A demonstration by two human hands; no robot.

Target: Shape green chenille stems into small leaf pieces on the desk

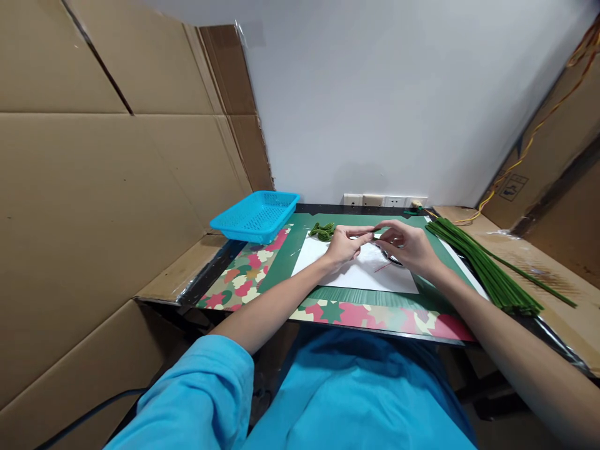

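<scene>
My left hand (345, 244) and my right hand (404, 245) meet above a white sheet (368, 279), fingertips pinched together. Between them is a short piece of green pipe cleaner (376, 230), mostly covered by the fingers. Just left of my left hand lies a small pile of bent green pipe cleaners (321, 232). Under my right hand a dark curved object (392, 258) shows in part; its kind is unclear. A thin red strand (383, 267) lies beside it on the sheet. A bundle of long straight green pipe cleaners (487, 269) rests right of my right hand.
A blue perforated basket (257, 215) stands at the table's back left. The green board (281, 265) has a camouflage-patterned border. Wall sockets (372, 200) line the back edge, with a yellow cable (487, 199) at the right. Cardboard panels (117, 187) enclose the left side.
</scene>
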